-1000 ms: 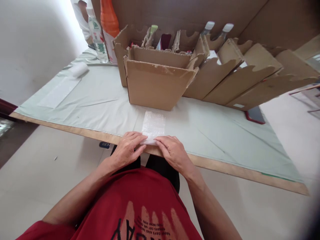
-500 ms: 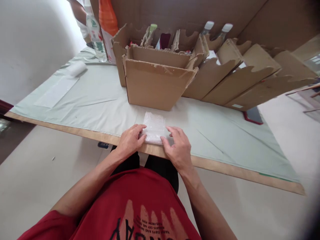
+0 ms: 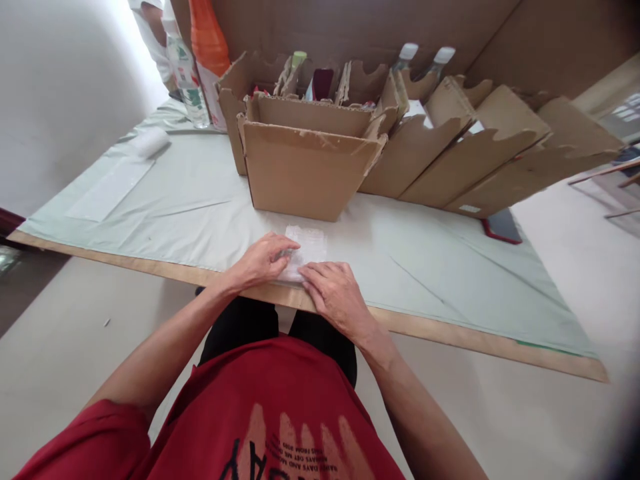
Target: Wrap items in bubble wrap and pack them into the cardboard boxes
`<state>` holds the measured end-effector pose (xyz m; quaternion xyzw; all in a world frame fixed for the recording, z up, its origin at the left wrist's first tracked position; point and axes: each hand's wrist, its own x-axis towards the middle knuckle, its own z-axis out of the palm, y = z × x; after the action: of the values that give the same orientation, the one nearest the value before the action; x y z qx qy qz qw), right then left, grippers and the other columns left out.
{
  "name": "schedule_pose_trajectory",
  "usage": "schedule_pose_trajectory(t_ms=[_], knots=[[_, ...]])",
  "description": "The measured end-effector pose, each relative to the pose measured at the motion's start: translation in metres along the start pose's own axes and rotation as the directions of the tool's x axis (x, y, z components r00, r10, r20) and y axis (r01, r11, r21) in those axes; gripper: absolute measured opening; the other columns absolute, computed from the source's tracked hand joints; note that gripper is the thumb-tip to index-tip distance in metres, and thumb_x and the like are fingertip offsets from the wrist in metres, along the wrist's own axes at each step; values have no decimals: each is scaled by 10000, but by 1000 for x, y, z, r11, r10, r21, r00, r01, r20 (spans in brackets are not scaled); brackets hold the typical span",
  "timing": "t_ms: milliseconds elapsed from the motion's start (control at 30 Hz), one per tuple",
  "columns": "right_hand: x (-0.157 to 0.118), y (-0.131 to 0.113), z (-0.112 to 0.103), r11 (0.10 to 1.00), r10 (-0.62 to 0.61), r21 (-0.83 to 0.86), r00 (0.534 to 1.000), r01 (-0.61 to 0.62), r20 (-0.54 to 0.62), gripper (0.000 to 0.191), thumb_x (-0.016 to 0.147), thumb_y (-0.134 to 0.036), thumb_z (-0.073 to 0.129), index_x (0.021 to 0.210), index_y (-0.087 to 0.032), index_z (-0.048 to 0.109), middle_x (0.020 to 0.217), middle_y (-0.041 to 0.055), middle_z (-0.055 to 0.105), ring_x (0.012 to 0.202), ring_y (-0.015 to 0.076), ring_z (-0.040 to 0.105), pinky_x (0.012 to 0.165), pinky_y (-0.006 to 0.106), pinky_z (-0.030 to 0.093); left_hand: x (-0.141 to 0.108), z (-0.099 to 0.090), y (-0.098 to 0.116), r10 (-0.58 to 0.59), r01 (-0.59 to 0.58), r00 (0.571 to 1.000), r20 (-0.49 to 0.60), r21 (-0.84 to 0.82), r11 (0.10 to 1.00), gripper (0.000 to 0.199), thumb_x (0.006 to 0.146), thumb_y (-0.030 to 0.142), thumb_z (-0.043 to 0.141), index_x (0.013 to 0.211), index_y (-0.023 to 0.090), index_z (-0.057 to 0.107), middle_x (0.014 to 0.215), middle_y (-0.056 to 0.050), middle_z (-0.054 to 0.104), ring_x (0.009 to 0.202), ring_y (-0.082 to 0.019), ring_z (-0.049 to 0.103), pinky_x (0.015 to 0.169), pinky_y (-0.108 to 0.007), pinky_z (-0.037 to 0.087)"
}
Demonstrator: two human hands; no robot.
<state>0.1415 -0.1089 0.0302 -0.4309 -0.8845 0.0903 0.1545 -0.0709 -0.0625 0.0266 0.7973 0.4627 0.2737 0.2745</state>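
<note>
Clear plastic wrap (image 3: 314, 244): head view, lying flat at the table edge, just in front of the front cardboard box (image 3: 300, 175), partly covered by both hands
Left hand (image 3: 264, 259): loosely curled, gap showing between thumb and index, resting at the wrap's left side
Right hand (image 3: 334, 288): fingers bunched over the wrap's near right part, thumb tucked close, can't tell if it's pinching any
White roll (image 3: 153, 143): left of that box, strip trailing off it
Orange bottle (image 3: 209, 45): behind the box, to its left
Dark red-edged slab (image 3: 503, 225): well off to the box's right
</note>
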Motion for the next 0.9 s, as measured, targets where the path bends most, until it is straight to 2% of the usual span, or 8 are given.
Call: schedule_pose_trajectory(t_ms=[100, 200, 300, 433, 533, 700, 800, 900], knots=[[4, 3, -9, 996, 14, 84, 998, -19, 59, 270, 1025, -182, 517, 1225, -176, 698, 1195, 79, 756, 1063, 272, 679, 921, 418, 426, 11, -3, -3, 7, -5, 998, 65, -28, 1000, 361, 919, 226, 506, 1193, 141, 725, 1043, -97, 777, 982, -227, 696, 926, -379, 554], [13, 11, -15, 972, 89, 210, 992, -108, 94, 320, 1025, -188, 478, 1262, -213, 692, 1230, 53, 750, 1080, 251, 693, 913, 385, 466, 14, -7, -2, 9, -1, 994, 113, -74, 997, 421, 998, 375, 457, 1279, 164, 689, 1123, -96, 771, 1076, -240, 691, 987, -385, 527], [23, 22, -12, 937, 226, 263, 973, -231, 50, 331, 1003, -211, 487, 1260, -226, 694, 1185, 43, 762, 1032, 235, 704, 870, 356, 508, 14, -8, -1, -37, 52, 991, 132, -115, 992, 455, 989, 448, 478, 1295, 180, 683, 1197, -92, 755, 1102, -246, 689, 971, -366, 530], [24, 30, 0, 954, 295, 110, 938, -278, -185, 281, 961, -281, 575, 1170, -169, 725, 1166, 123, 735, 1066, 310, 642, 929, 445, 463, 15, 2, -5, -118, 123, 992, 55, -101, 987, 398, 904, 329, 555, 1222, 158, 722, 1091, -83, 770, 963, -225, 693, 897, -352, 547], [15, 28, 6, 981, 178, -13, 925, -194, -335, 236, 982, -316, 583, 1125, -201, 732, 1101, 100, 733, 1004, 284, 618, 882, 415, 428, 18, 11, -8, -141, 142, 990, 18, -103, 984, 381, 890, 300, 555, 1195, 157, 734, 971, -63, 765, 864, -207, 670, 859, -355, 545], [11, 20, 11, 993, 30, -109, 983, -51, -180, 304, 949, -327, 661, 1222, -197, 691, 1223, 107, 709, 1093, 301, 585, 925, 423, 386, 24, 19, -8, -169, 158, 983, -68, -148, 976, 359, 846, 245, 600, 1170, 169, 734, 976, -52, 741, 819, -179, 641, 845, -341, 532], [17, 21, 12, 995, 93, -24, 988, -97, -124, 302, 954, -283, 639, 1236, -185, 690, 1247, 123, 713, 1127, 321, 590, 945, 453, 386, 21, 19, -7, -214, 179, 960, -179, -192, 965, 357, 852, 280, 618, 1173, 150, 707, 1057, -83, 707, 828, -171, 633, 831, -334, 534], [21, 24, 12, 971, 214, 148, 959, -189, -184, 250, 986, -271, 570, 1175, -200, 717, 1179, 115, 750, 1071, 309, 639, 940, 461, 416, 6, 21, -5, -285, 214, 914, -288, -254, 943, 412, 918, 352, 563, 1273, 152, 620, 1162, -115, 676, 903, -178, 650, 827, -333, 550]])
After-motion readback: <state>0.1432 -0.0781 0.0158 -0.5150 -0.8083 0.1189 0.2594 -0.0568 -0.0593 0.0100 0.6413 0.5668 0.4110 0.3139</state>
